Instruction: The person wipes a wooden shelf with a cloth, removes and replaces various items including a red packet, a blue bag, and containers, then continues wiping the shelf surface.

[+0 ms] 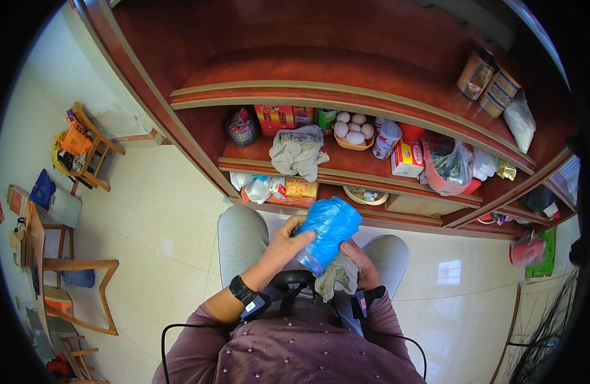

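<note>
A roll of blue plastic bags or film (329,230) is held between both hands above the lap. My left hand (287,242) grips its left side, thumb across the front. My right hand (361,264) supports its lower right side and also has a grey-green cloth (339,277) bunched against the palm, hanging below the roll. A second, paler cloth (298,151) lies crumpled on the cabinet's middle shelf, draping over the edge. Beside it a basket of eggs (354,139) stands on the same shelf.
The red-brown wooden cabinet (343,89) spans the front. Its middle shelf bears a red box (274,119), a patterned cup (387,140), a red-and-white carton (408,159) and a bagged red container (448,165). Jars (476,76) stand upper right. A wooden chair (99,153) and table (81,265) are at left.
</note>
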`<move>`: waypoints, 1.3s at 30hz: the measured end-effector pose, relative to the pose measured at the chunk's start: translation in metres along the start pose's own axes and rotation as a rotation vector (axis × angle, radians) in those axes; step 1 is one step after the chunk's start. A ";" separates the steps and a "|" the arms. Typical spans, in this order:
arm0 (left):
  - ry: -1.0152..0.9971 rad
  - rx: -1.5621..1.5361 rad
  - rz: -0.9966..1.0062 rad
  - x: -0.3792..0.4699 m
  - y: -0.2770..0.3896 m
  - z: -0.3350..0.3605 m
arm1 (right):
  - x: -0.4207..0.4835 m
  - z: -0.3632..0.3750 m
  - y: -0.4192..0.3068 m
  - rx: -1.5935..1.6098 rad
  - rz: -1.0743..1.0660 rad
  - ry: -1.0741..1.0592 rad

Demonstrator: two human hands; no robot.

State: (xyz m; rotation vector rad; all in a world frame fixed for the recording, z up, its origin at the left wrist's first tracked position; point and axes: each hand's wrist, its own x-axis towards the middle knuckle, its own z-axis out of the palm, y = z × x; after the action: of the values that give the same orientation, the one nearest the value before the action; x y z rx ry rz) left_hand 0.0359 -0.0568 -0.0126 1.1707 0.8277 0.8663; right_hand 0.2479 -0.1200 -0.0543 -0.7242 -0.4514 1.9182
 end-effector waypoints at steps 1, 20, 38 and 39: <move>0.009 -0.170 -0.057 0.003 0.000 -0.001 | 0.001 -0.006 0.003 0.042 -0.033 -0.063; -0.170 -0.339 -0.413 0.026 -0.004 -0.006 | -0.002 -0.030 0.005 -0.010 -0.060 -0.019; 0.122 0.429 0.129 -0.025 -0.020 0.008 | -0.024 -0.051 0.016 -0.311 0.102 -0.177; 0.146 0.513 0.159 -0.026 -0.021 0.008 | -0.024 -0.051 0.016 -0.283 0.106 -0.188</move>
State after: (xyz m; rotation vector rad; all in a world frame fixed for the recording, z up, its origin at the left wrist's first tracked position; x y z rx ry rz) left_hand 0.0339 -0.0869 -0.0287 1.6528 1.1290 0.9037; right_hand 0.2780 -0.1486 -0.0955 -0.7635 -0.8282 2.0548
